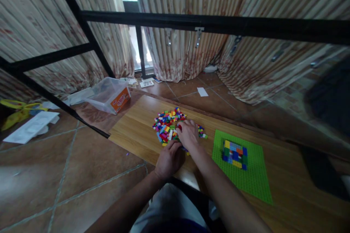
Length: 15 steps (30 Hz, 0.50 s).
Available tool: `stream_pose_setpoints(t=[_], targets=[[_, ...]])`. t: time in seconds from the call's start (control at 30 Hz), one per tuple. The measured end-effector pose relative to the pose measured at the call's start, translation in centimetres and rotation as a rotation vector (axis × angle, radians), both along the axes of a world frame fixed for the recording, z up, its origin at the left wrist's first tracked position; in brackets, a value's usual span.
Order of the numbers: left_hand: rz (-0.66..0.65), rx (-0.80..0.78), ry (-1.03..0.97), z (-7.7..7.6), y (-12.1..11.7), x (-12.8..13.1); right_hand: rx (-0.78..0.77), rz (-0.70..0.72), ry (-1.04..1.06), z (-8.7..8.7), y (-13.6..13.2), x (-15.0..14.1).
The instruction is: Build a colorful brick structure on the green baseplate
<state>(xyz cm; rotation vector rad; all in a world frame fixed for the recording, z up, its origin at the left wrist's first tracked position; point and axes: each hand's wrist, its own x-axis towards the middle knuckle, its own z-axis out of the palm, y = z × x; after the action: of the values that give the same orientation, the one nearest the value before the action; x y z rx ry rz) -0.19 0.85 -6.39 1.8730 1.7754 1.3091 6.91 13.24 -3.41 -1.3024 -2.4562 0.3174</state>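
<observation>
A heap of small mixed-colour toy bricks (165,129) lies on the wooden board. Over the right side of the heap is my right hand (188,134), its fingers bent down among the bricks; a dark red brick shows by the fingertips, but whether it is held is unclear. My left hand (168,158) rests at the near edge of the heap with its fingers curled in, and what they hold, if anything, is hidden. To the right lies a green baseplate (253,185) bearing a low, roughly square build of yellow, blue, green and orange bricks (235,154).
A clear plastic bin (102,94) with an orange label stands beyond the left end of the wooden board (131,127). Black metal bars (175,20) cross in front of striped curtains (175,54). White paper (202,91) lies on the tiled floor (93,174).
</observation>
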Motion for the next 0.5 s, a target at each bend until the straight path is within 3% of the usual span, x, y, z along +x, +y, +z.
stream_pose_setpoints(t=[0.1, 0.2, 0.37, 0.43, 0.5], targets=[[-0.021, -0.01, 0.008, 0.1, 0.0, -0.2, -0.036, 0.001, 0.162, 0.3, -0.5, 0.4], [-0.027, -0.023, 0.029, -0.2, 0.1, -0.4, -0.146, -0.015, 0.507, 0.1, -1.6, 1.6], [0.01, 0.01, 0.083, -0.6, 0.1, -0.5, -0.733, -0.211, 1.297, -0.4, -3.9, 4.8], [0.015, 0.016, 0.103, -0.6, 0.2, -0.5, -0.894, -0.266, 1.49, -0.3, -4.5, 6.3], [0.022, 0.021, 0.115, -0.5, 0.3, -0.6, -0.955, -0.283, 1.576, 0.1, -5.0, 7.5]])
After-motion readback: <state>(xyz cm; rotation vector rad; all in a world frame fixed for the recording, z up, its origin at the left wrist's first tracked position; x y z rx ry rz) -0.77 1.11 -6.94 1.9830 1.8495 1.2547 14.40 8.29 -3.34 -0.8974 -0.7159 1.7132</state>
